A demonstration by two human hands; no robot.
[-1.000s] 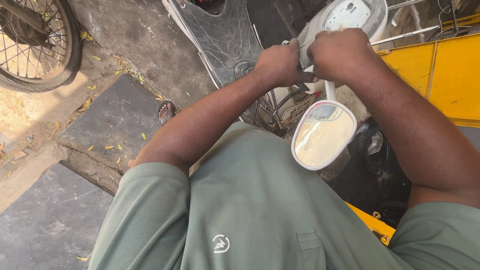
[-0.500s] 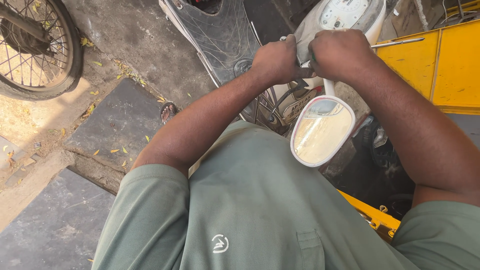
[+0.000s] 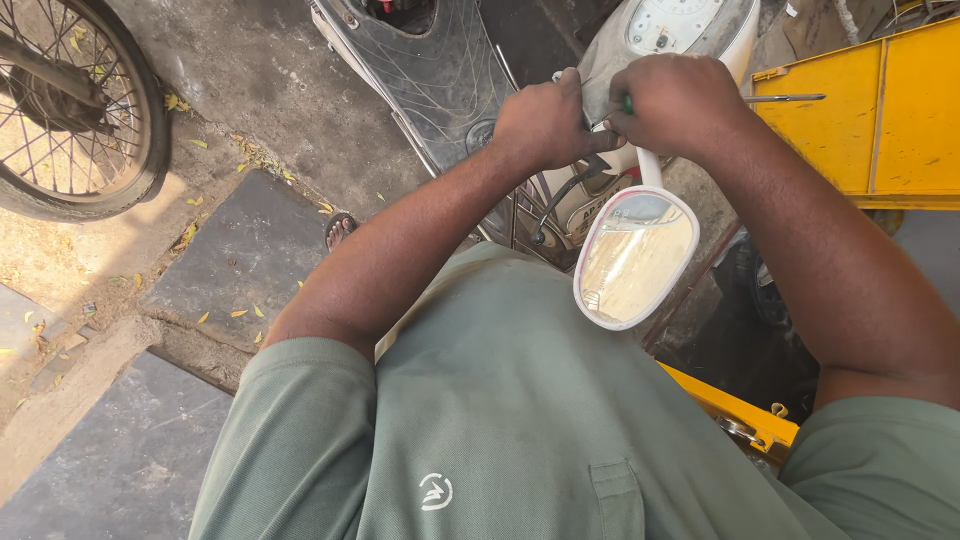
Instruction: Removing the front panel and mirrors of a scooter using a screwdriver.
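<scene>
Nearest me hangs the mirror [image 3: 636, 258], white-backed, its stem running straight up to my right hand [image 3: 680, 105]. That hand is clenched around a green-handled screwdriver [image 3: 780, 98], whose steel shaft points right, lying across the stem's line. My left hand [image 3: 545, 122] sits just beside it, touching, closed on the scooter's handlebar [image 3: 600, 140], so both hands are equally near the mirror's mount. Beyond them is the scooter's dial [image 3: 672, 22]. Far left stands a spoked wheel [image 3: 75, 110]; at right, a yellow panel [image 3: 890, 120].

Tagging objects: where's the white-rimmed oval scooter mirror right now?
Head view, right of centre: the white-rimmed oval mirror hangs on its stalk just below the right hand, above the green shirt.
</scene>
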